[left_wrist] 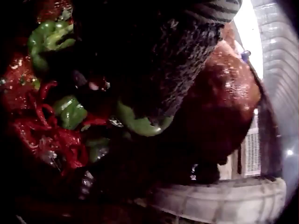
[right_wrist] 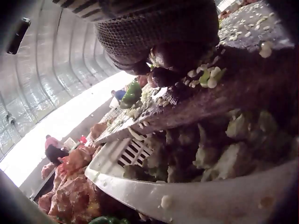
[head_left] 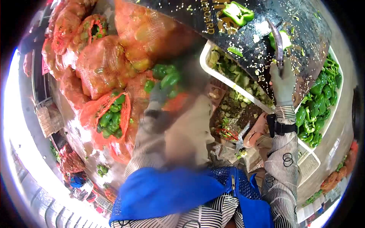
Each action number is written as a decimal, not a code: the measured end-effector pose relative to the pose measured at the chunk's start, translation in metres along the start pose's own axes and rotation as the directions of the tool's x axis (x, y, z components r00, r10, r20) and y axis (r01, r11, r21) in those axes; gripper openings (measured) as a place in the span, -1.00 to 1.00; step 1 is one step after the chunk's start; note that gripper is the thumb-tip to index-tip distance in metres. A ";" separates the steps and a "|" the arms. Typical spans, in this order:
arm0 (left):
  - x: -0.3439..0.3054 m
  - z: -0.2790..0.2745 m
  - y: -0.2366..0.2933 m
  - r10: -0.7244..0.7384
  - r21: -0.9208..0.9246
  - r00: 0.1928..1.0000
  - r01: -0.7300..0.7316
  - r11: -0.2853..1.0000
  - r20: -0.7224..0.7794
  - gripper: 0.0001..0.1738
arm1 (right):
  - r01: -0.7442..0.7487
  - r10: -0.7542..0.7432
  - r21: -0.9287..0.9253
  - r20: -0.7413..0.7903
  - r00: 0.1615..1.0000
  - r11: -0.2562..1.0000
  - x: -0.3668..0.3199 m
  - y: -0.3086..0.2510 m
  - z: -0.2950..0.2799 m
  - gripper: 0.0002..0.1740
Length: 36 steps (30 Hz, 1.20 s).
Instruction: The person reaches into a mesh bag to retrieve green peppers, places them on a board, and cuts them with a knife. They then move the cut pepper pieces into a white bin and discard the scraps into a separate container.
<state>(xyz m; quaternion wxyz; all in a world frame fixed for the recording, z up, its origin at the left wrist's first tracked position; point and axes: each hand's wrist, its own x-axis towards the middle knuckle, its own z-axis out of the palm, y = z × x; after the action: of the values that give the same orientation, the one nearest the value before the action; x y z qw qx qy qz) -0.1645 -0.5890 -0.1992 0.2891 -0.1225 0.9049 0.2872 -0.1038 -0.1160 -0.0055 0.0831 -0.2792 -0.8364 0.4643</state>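
Note:
In the head view, my gloved right hand point(head_left: 283, 81) grips a knife with a curved dark blade point(head_left: 278, 40), low over the black board point(head_left: 247, 40). Beside the blade lies a cut green pepper point(head_left: 285, 40), and another cut piece point(head_left: 238, 14) is further up. My gloved left hand point(head_left: 159, 94) reaches to green peppers point(head_left: 170, 80) among the red mesh bags. The left wrist view shows the dark glove point(left_wrist: 163, 70) against a green pepper point(left_wrist: 140, 123); how the fingers lie is too dark to tell. The right glove point(right_wrist: 159, 35) is close above the board's edge in its wrist view.
A white crate point(head_left: 205, 62) of pepper scraps sits under the board's left edge. Whole green peppers fill another white crate point(head_left: 341, 79) at right. Full mesh bags point(head_left: 102, 68) stand at left, one open with peppers point(head_left: 111, 119). Seeds are scattered over the board.

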 end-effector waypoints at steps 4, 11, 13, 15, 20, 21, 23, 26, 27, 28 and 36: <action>-0.093 -0.061 0.138 0.259 -0.598 0.966 -0.199 0.776 0.014 -0.37 | 0.030 -0.032 -0.124 -0.007 0.999 0.992 -0.002 -0.006 -0.005 -0.46; -0.121 -0.031 0.325 0.723 -0.549 0.686 -0.638 0.540 -0.086 -0.23 | 0.128 -0.156 0.261 0.092 0.983 0.957 -0.035 -0.046 -0.009 -0.42; -0.122 -0.016 0.361 0.810 -0.292 0.585 -0.781 0.551 -0.037 -0.27 | 0.238 -0.239 0.085 0.000 0.971 0.968 -0.043 -0.066 -0.011 -0.42; -0.130 -0.006 0.391 0.718 0.159 0.694 -0.716 0.680 0.052 -0.36 | 0.135 -0.146 0.157 0.060 0.987 0.978 -0.038 -0.066 -0.006 -0.45; -0.132 0.000 0.390 0.797 0.238 0.604 -0.771 0.590 -0.021 -0.38 | 0.038 -0.050 0.066 0.180 0.983 0.997 -0.040 -0.072 -0.014 -0.53; -0.147 -0.009 0.405 0.725 0.225 0.687 -0.714 0.663 0.045 -0.37 | 0.126 -0.128 0.021 0.130 0.983 0.992 -0.041 -0.070 -0.016 -0.52; -0.144 -0.010 0.410 0.655 0.184 0.746 -0.665 0.724 0.119 -0.35 | 0.179 -0.176 -0.022 0.108 0.979 0.984 -0.042 -0.075 -0.023 -0.54; -0.143 -0.009 0.411 0.629 0.172 0.770 -0.637 0.751 0.109 -0.33 | 0.133 -0.090 -0.156 0.255 0.963 0.979 -0.041 -0.084 -0.037 -0.58; -0.144 -0.010 0.413 0.630 0.168 0.769 -0.639 0.751 0.107 -0.33 | 0.136 -0.092 -0.160 0.254 0.963 0.978 -0.040 -0.083 -0.038 -0.58; -0.146 -0.012 0.416 0.599 0.215 0.789 -0.614 0.760 0.137 -0.34 | 0.167 -0.106 -0.217 0.267 0.958 0.962 -0.038 -0.082 -0.039 -0.60; -0.144 -0.009 0.406 0.643 0.418 0.739 -0.659 0.626 0.203 -0.39 | 0.305 -0.189 -0.475 0.277 0.942 0.825 -0.036 -0.048 -0.017 -0.59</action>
<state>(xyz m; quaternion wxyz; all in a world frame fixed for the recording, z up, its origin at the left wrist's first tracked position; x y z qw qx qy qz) -0.2108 -0.2595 0.0750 0.2014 0.2899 0.9236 0.1496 -0.0861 -0.1431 0.0475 -0.0265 -0.1272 -0.9624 0.2385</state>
